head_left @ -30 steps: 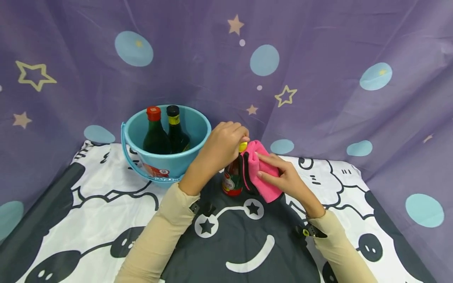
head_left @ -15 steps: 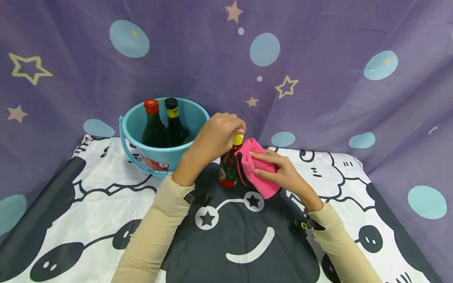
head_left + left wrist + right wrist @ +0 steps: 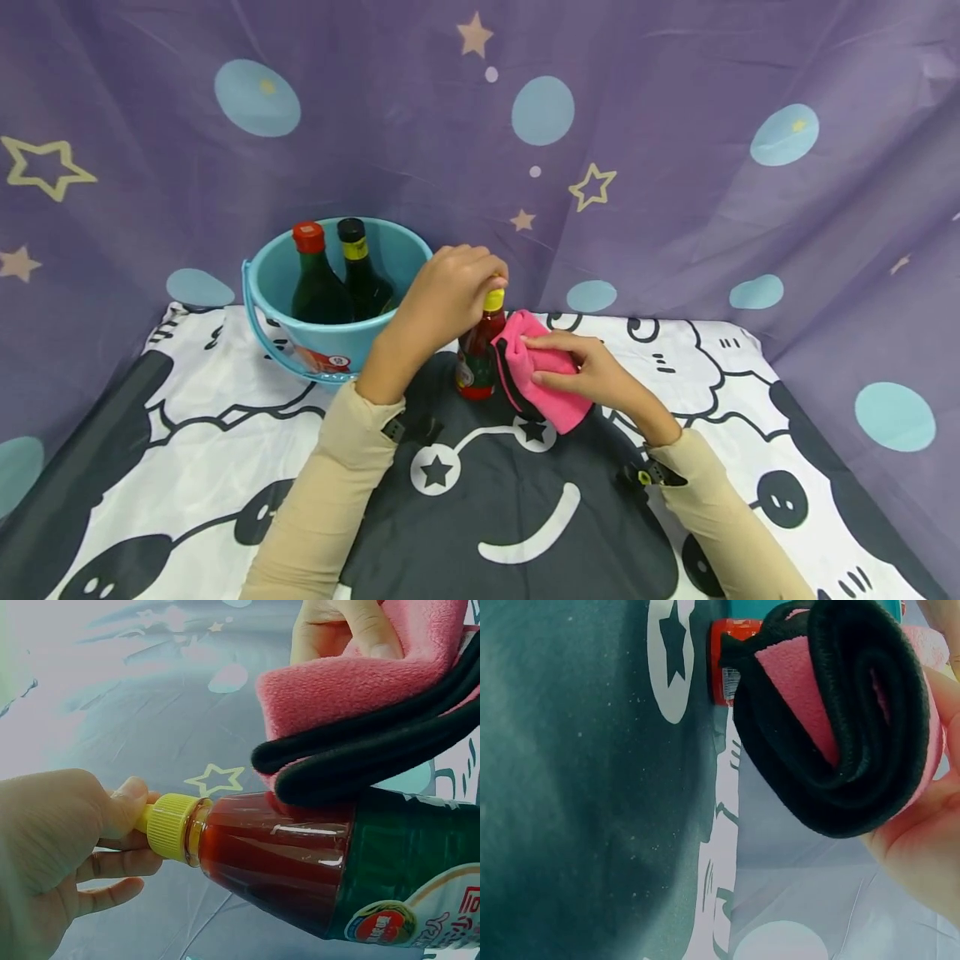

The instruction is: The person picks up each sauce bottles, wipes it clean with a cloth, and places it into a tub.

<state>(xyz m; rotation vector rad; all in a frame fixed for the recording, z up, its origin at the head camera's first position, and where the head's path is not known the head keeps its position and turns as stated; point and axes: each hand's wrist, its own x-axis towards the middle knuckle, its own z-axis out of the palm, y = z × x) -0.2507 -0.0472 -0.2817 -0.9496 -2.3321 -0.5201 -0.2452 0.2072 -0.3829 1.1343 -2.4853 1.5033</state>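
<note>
A sauce bottle (image 3: 477,350) with red contents, a green label and a yellow cap (image 3: 177,827) stands just right of the bucket in the head view. My left hand (image 3: 452,287) pinches the top of that cap between thumb and fingers. Against the bottle's right side lies a folded pink cloth (image 3: 551,379) with black edging, gripped by my right hand (image 3: 592,371). The left wrist view has the cloth's black edges right at the bottle's shoulder. From the right wrist, the rolled cloth (image 3: 832,735) hides most of the bottle, leaving its red base (image 3: 731,664) visible.
A light blue bucket (image 3: 341,337) with a handle stands left of the sauce bottle. Inside it are two dark bottles, one with a red cap (image 3: 309,237), the other with a black cap (image 3: 350,230). A purple star-patterned curtain (image 3: 660,100) hangs behind the printed tablecloth (image 3: 600,517).
The pink cloth has slid a little down along the bottle, leaving more of the yellow cap and neck in sight. My left hand keeps its pinch on the cap. The head view has shifted slightly.
</note>
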